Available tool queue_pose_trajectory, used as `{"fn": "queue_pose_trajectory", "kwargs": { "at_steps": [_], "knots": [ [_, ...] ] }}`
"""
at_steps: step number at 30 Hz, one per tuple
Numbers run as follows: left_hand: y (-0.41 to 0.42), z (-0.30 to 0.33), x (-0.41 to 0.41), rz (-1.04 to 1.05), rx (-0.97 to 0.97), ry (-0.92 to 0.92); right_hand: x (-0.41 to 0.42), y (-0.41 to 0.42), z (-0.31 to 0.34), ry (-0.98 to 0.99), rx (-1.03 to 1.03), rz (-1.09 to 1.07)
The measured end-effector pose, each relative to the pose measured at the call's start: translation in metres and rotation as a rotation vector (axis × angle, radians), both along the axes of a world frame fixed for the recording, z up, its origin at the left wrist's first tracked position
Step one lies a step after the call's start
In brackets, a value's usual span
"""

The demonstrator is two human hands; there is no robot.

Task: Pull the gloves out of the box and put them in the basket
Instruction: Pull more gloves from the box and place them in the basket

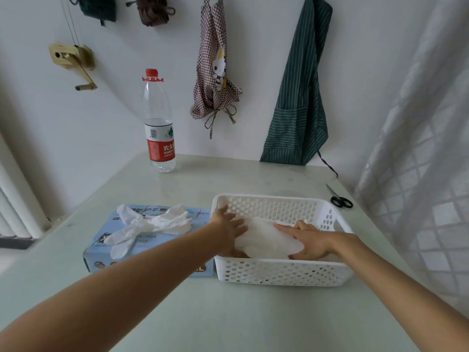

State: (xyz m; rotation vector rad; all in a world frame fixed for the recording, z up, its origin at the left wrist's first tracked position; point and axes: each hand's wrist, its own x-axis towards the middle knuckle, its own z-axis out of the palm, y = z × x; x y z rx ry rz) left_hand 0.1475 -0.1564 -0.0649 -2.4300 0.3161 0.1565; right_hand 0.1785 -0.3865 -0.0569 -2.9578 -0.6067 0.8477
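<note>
A white perforated basket [279,274] stands on the table with a pile of white gloves [264,237] inside it. My left hand [229,226] lies flat on the left side of the pile, fingers straight. My right hand [308,240] presses the right side of the pile with its fingers stretched out. Left of the basket lies a light blue glove box [101,252]. More white gloves [152,223] spill out of its top opening and lie crumpled over the lid.
A water bottle [160,128] with a red cap stands at the back of the table. Black scissors [340,199] lie at the right edge behind the basket. Two aprons hang on the wall, and a sheer curtain [426,153] hangs at the right.
</note>
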Motion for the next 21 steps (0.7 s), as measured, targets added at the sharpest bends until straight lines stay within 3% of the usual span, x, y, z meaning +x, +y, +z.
{"fn": "queue_pose_trajectory", "kwargs": {
  "at_steps": [1,2,5,7,10,12,14,17,21],
  "knots": [
    [-0.002,0.014,-0.007,-0.079,-0.067,0.19,0.0,0.0,0.003,0.017,0.018,-0.021],
    [-0.003,0.032,-0.013,-0.123,-0.084,0.239,-0.001,0.0,0.009,0.034,0.043,-0.045],
    [0.02,0.063,-0.03,-0.158,-0.462,0.091,-0.009,0.008,0.034,0.042,0.062,-0.08],
    [0.046,0.075,-0.044,-0.17,-0.787,-0.044,-0.019,0.019,0.05,-0.072,0.113,-0.089],
    [0.093,0.081,-0.071,-0.065,-1.063,-0.192,-0.041,0.052,0.058,-0.323,0.469,-0.092],
    [0.133,0.071,-0.082,0.064,-1.126,-0.196,-0.057,0.09,0.057,-0.413,0.704,-0.046],
    [0.165,0.064,-0.087,0.181,-1.133,-0.099,-0.073,0.129,0.053,-0.47,0.793,0.02],
    [0.192,0.052,-0.088,0.295,-1.11,0.068,-0.083,0.175,0.044,-0.519,0.797,0.154],
    [0.205,0.05,-0.085,0.297,-1.205,0.069,-0.076,0.201,0.031,-0.541,0.761,0.182]
  ]
}}
